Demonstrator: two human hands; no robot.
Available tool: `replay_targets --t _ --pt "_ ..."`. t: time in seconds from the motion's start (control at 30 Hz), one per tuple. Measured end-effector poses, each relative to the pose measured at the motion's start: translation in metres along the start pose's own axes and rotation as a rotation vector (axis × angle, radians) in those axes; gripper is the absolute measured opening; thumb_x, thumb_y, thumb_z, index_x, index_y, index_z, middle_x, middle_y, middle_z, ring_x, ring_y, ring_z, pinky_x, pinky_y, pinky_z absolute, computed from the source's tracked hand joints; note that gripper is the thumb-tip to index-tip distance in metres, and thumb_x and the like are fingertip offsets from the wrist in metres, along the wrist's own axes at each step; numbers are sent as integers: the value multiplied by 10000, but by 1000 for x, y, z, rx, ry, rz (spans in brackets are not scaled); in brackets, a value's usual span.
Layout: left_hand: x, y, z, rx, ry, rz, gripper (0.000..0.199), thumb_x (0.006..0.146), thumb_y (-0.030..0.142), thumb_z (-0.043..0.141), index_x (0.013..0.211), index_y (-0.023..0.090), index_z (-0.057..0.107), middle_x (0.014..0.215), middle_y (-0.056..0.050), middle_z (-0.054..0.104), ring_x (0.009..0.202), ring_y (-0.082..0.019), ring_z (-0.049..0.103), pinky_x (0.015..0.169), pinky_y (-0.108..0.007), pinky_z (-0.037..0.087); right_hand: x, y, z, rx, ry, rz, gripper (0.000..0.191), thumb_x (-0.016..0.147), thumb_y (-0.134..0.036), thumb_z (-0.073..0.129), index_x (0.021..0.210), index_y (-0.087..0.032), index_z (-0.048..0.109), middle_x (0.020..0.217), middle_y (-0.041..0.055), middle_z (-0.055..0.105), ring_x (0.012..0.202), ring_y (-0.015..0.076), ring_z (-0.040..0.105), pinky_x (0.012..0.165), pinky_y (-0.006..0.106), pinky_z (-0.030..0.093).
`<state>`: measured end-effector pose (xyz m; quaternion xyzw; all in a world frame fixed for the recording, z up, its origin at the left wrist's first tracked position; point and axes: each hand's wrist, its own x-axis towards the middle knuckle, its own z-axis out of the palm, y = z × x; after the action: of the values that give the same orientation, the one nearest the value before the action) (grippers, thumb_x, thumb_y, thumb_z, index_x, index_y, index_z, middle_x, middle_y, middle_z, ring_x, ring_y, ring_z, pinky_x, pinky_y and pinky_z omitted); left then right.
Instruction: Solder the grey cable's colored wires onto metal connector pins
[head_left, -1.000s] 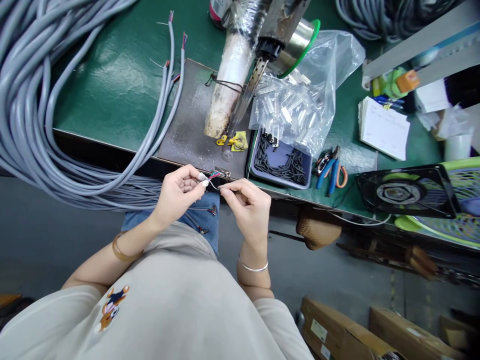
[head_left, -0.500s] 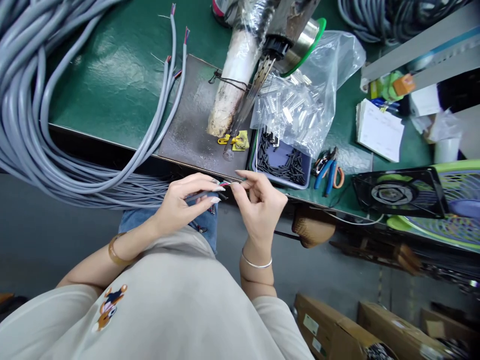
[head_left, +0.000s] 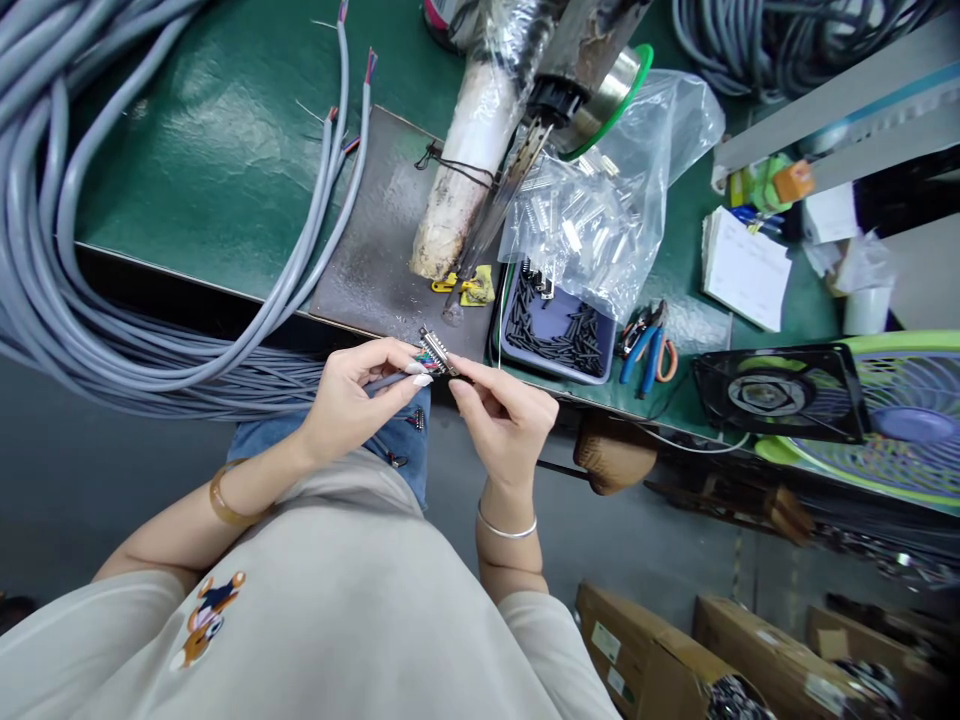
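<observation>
My left hand point(head_left: 358, 388) pinches the end of a grey cable point(head_left: 384, 381), close to its thin coloured wires. Between my hands sits a multi-pin metal connector point(head_left: 437, 350), with the coloured wires running up to it. The thumb and fingertips of my right hand point(head_left: 504, 405) hold the connector at its right end. Both hands are in front of the bench edge, just below the dark metal plate point(head_left: 352, 270). Above them, the soldering iron point(head_left: 491, 225) points down over the plate, near a yellow piece point(head_left: 474, 288).
Looped grey cables point(head_left: 82, 330) fill the left side. A purple tray point(head_left: 559, 325) of black tubes lies right of the plate, under a plastic bag point(head_left: 622, 200). Farther right are pliers point(head_left: 652, 355), a notepad point(head_left: 745, 268) and a black fan point(head_left: 780, 393). Cardboard boxes point(head_left: 637, 640) stand on the floor.
The connector now shows clearly, tilted up between my hands; before, mainly the coloured wires were visible there. My right fingers have shifted slightly left and down onto its end.
</observation>
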<state>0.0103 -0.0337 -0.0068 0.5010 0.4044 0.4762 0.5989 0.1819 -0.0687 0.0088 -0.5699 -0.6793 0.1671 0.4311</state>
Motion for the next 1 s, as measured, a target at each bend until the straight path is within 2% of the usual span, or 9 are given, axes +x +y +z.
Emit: replay_targets --t 0.13,0.27,0.37,0.5,0.6,0.7,0.77,0.87,1.0 --pt "2 -2 -2 71 39 -4 124 755 237 776 755 142 696 918 -89 759 853 -173 724 796 -251 587 0 -1 -7 32 0 -57 197 935 -297 684 764 -209 725 577 -29 611 467 78 487 477 236 384" --pt "5 -3 -3 99 45 -19 139 757 255 777 753 141 697 943 -97 763 868 -184 726 801 -260 583 -6 4 -10 114 163 14 263 990 -411 556 988 -235 751 540 -40 481 433 98 393 438 265 289" --pt "6 -4 -4 114 22 7 126 765 248 772 755 143 704 947 -97 767 864 -185 728 789 -255 581 -5 3 -8 3 73 3 285 990 -347 530 1137 -230 743 601 -19 568 442 103 435 461 268 355" --pt "7 -4 -5 162 -9 43 97 794 240 754 783 150 720 955 -93 767 877 -183 724 785 -252 574 -1 2 -4 -67 -67 -47 190 971 -266 580 1000 -214 760 648 -12 651 464 84 483 499 248 415" --pt "9 -2 -4 152 15 34 105 796 237 755 778 145 706 948 -88 762 855 -174 716 777 -254 575 -3 6 -5 -8 29 -62 200 977 -281 580 855 -228 729 608 -23 603 464 85 463 489 254 392" --pt "12 -2 -4 106 29 0 133 789 247 760 765 139 685 937 -84 756 785 -151 698 717 -239 572 -7 9 -5 97 253 -39 186 1003 -317 532 1104 -289 687 603 -40 570 455 104 477 456 260 383" --pt "14 -2 -4 108 32 -20 148 780 259 766 765 137 684 932 -85 753 774 -144 692 689 -223 563 -8 11 -3 145 361 -37 268 1016 -256 504 1263 -328 579 715 -41 666 468 108 556 455 256 435" --pt "17 -1 -4 124 38 -37 154 776 265 768 771 132 689 922 -86 750 772 -137 692 664 -202 551 -5 13 4 102 328 -25 290 1008 -154 516 1251 -308 552 1015 5 772 679 140 742 622 295 601" --pt "22 1 -3 114 36 -24 149 785 253 760 781 128 680 920 -79 753 760 -127 699 648 -183 552 1 18 18 43 133 -30 109 954 -147 633 1024 -230 634 1107 49 774 998 181 767 814 300 642"
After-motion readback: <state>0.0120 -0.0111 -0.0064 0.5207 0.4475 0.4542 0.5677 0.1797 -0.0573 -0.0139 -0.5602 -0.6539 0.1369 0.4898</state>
